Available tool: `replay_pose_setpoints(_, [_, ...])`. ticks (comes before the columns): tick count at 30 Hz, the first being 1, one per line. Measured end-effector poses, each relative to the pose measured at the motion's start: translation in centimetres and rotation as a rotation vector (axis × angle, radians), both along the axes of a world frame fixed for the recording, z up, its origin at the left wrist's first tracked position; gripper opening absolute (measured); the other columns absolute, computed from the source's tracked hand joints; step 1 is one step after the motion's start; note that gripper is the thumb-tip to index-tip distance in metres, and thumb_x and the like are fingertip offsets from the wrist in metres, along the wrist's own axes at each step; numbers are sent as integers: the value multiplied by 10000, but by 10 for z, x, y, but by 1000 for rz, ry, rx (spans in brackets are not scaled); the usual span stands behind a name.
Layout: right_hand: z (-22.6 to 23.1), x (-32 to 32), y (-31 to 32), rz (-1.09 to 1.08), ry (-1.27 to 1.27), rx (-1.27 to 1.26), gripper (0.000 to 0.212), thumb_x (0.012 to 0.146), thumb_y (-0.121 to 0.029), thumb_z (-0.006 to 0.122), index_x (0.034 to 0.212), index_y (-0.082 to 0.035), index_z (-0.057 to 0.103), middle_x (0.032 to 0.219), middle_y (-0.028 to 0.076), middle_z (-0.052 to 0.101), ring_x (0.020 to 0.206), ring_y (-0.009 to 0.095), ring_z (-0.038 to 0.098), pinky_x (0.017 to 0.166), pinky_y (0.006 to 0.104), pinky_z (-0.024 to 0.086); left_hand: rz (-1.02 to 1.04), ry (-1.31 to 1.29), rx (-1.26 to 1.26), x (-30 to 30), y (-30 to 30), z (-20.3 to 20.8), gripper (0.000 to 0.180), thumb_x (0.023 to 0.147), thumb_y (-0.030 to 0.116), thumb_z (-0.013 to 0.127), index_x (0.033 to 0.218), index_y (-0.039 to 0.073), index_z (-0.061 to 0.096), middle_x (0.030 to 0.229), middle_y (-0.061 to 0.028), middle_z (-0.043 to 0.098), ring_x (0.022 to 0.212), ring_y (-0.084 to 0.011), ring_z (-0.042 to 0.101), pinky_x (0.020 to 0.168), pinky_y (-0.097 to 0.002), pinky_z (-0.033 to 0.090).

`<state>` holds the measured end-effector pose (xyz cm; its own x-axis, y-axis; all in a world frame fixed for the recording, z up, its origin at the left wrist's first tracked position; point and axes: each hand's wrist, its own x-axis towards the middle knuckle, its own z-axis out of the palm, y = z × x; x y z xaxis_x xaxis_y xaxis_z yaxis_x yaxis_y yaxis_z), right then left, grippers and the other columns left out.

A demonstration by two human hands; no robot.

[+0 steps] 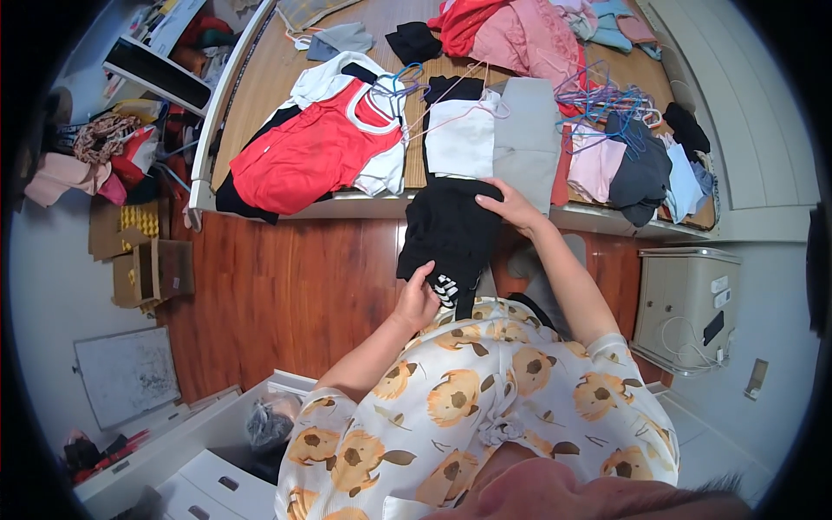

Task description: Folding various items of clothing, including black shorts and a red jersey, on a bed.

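Observation:
A folded black garment [452, 221] with a white checked patch near its lower end lies between my hands, at the bed's front edge and over my lap. My left hand [419, 299] grips its lower left side, thumb on top and the other fingers hidden beneath. At the upper right corner, my right hand [513, 208] holds the cloth between thumb and fingers. Just beyond lies a folded white garment [461, 139] on black cloth, beside light grey trousers [527, 130]. To the left, a red sleeveless top [316, 152] is spread over white and black clothes.
Tangled hangers [607, 100] lie on the bed's right side above folded pink cloth [594, 160] and dark grey cloth [640, 169]. Pink and red clothes [520, 39] are heaped at the back. A cream cabinet [685, 303] stands right; cardboard boxes [154, 270] stand left.

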<state>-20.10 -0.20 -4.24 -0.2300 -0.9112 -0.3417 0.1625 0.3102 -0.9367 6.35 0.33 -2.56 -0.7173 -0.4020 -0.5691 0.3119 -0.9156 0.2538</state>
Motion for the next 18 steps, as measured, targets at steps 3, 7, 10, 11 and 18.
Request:
replay_pose_setpoints(3, [7,-2,17,-70,6,69,445,782,-211,715,1130,6,541,930,51,601,820,129,563,758,251,451,-4,-112,-54,1,-16,16,400,866,252,506,1185,11,531,1141,-101,611,1061,-249,576,976,-370,420])
replay_pose_setpoints(7, [39,5,55,-164,-98,-81,206,806,-110,677,952,-15,569,877,10,597,802,68,539,721,213,438,53,-110,-214,9,-65,39,477,844,261,526,1248,12,481,1214,-111,563,1134,-258,526,1018,-383,378])
replay_pose_setpoints(10, [64,23,78,-222,-73,-164,144,818,-71,657,919,-31,562,883,7,595,812,58,531,739,215,437,79,-86,-425,11,-80,48,433,873,228,497,1240,-1,486,1219,-98,553,1141,-217,515,1000,-337,386])
replay_pose_setpoints(11, [71,27,79,-271,-129,-227,148,822,-71,654,928,-30,559,896,10,595,826,60,530,757,218,437,50,-93,-464,8,-84,54,487,861,244,502,1279,1,444,1262,-108,520,1170,-235,493,1023,-360,362])
replay_pose_setpoints(18, [95,25,76,-389,-143,-415,166,839,-61,639,971,-11,552,965,36,591,876,80,531,820,242,441,15,-11,-868,-16,-112,87,509,822,269,599,1229,-14,483,1195,-77,553,1097,-177,522,966,-306,383])
